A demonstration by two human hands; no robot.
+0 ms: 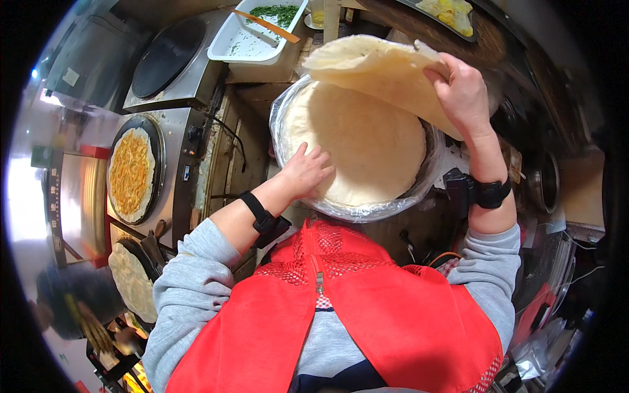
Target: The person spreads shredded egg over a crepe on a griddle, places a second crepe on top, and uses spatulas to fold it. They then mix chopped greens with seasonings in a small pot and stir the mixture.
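A stack of large round flatbreads (363, 152) lies before me in a wide round container lined with clear plastic film (339, 211). My right hand (459, 88) pinches the edge of a lifted flatbread (373, 69), which hangs in a curve over the stack's far side and shades part of it. The lifted sheet looks thin and pale tan. My left hand (307, 172) rests at the stack's near left edge with its fingers spread and nothing held in it. Both forearms wear black strapped devices.
On the left stand a griddle (159, 182) with a filling-topped pancake (131, 174), a bare dark griddle (169, 58), and another griddle with a plain pancake (131, 280). A white tub (250, 42) of chopped greens bears a wooden spatula (268, 25). A food tray (449, 17) sits top right.
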